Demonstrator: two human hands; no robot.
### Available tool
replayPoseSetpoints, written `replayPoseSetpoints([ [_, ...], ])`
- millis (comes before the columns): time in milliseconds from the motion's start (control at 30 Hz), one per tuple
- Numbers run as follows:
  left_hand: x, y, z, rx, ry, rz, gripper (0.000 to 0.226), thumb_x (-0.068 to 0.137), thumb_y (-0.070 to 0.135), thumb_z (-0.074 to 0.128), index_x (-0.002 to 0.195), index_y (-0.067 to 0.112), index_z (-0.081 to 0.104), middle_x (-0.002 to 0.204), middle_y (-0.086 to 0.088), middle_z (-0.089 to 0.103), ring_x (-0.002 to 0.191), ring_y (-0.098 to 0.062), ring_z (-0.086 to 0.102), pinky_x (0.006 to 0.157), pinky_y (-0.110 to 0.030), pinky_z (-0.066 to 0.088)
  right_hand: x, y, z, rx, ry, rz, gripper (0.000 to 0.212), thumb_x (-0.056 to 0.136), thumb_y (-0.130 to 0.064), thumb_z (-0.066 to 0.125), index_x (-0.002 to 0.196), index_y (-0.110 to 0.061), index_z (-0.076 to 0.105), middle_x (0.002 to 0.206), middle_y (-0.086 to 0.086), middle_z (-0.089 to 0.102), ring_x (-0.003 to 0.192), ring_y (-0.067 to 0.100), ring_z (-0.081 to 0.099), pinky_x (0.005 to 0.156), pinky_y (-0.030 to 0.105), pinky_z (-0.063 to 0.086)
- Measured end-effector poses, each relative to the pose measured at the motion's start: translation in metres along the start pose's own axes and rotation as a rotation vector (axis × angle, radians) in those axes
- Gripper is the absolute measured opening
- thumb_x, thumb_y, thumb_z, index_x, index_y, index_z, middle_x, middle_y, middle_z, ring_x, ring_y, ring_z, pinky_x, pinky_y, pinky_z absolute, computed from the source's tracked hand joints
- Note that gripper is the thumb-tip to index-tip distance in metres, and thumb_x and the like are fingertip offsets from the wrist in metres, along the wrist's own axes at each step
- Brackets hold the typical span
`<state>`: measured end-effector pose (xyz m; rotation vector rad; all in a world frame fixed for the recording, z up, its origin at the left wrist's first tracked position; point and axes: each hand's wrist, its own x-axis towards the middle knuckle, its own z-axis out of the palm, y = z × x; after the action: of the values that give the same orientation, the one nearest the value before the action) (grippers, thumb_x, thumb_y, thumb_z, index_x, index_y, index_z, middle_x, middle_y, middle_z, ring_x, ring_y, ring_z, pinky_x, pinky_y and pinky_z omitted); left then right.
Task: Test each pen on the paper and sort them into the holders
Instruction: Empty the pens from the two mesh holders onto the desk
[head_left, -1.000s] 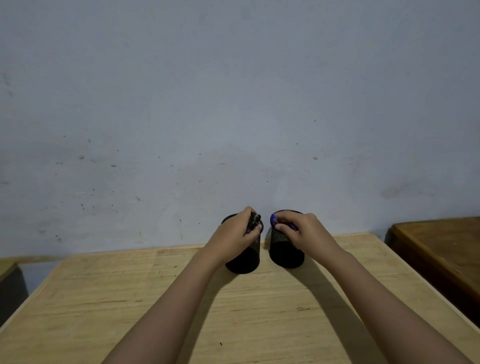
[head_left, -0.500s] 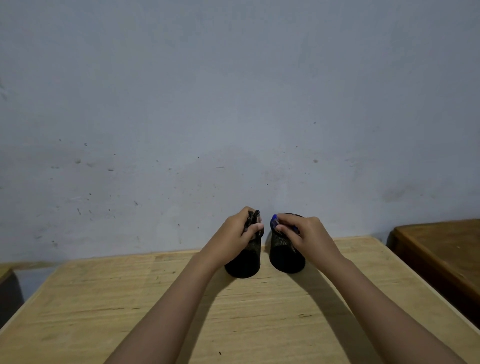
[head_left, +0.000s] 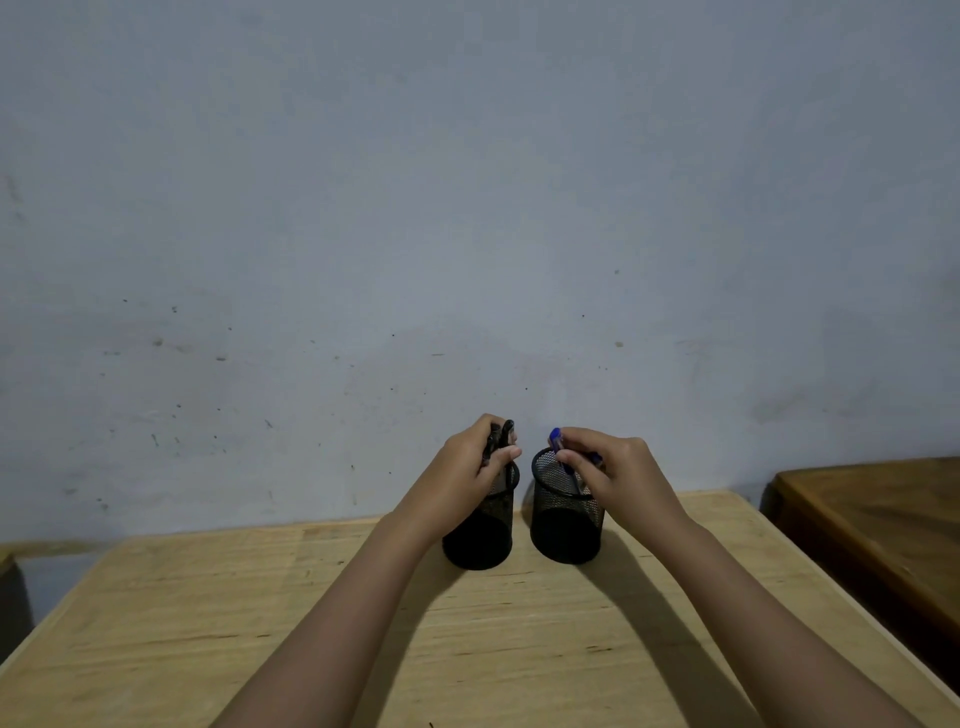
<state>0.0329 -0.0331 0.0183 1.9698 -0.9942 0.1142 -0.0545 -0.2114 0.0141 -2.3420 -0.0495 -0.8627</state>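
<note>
Two black mesh pen holders stand side by side at the far edge of the wooden table (head_left: 208, 623). My left hand (head_left: 470, 467) grips a bunch of black pens (head_left: 501, 436) sticking up out of the left holder (head_left: 480, 540). My right hand (head_left: 615, 475) grips blue-capped pens (head_left: 556, 440) that stand in the right holder (head_left: 563, 525). My fingers hide most of each bunch. No paper is in view.
A blue-grey wall (head_left: 467, 208) rises right behind the holders. A darker wooden table (head_left: 883, 525) stands to the right, across a narrow gap. Another surface edge (head_left: 5, 561) shows at the far left.
Both hands have lifted a little, drawing the pens higher out of the holders. The holders have stayed in place.
</note>
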Motion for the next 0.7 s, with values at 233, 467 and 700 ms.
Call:
replayPoseSetpoints([
  [233, -0.003, 0.03, -0.025, -0.003, 0.056, 0.052, 0.009, 0.095, 0.029, 0.05, 0.099, 0.022, 0.053, 0.092, -0.004, 0.065, 0.084, -0.019, 0.062, 0.078, -0.034, 0.049, 0.004, -0.023, -0.021, 0.009, 0.032, -0.054, 0.013, 0.086, -0.016, 0.063, 0.098, -0.015, 0.07, 0.077, 0.007, 0.072, 0.072, 0.028, 0.066, 0.07, 0.043, 0.052],
  [467, -0.019, 0.078, -0.063, 0.036, 0.08, 0.133, 0.01, 0.095, 0.027, 0.05, 0.1, 0.018, 0.053, 0.095, -0.006, 0.065, 0.086, -0.022, 0.06, 0.079, -0.034, 0.048, 0.001, -0.063, -0.051, -0.028, 0.04, -0.167, 0.015, 0.087, -0.017, 0.063, 0.1, -0.015, 0.069, 0.074, 0.006, 0.071, 0.066, 0.028, 0.062, 0.065, 0.038, 0.051],
  [700, -0.067, 0.084, -0.073, 0.282, -0.126, 0.08, 0.013, 0.096, 0.027, 0.047, 0.106, 0.018, 0.048, 0.086, 0.009, 0.056, 0.059, 0.001, 0.047, 0.055, -0.019, 0.034, -0.039, -0.083, -0.045, -0.194, -0.206, -0.225, 0.013, 0.09, -0.023, 0.057, 0.099, -0.022, 0.067, 0.074, -0.009, 0.063, 0.059, 0.009, 0.052, 0.058, 0.023, 0.04],
])
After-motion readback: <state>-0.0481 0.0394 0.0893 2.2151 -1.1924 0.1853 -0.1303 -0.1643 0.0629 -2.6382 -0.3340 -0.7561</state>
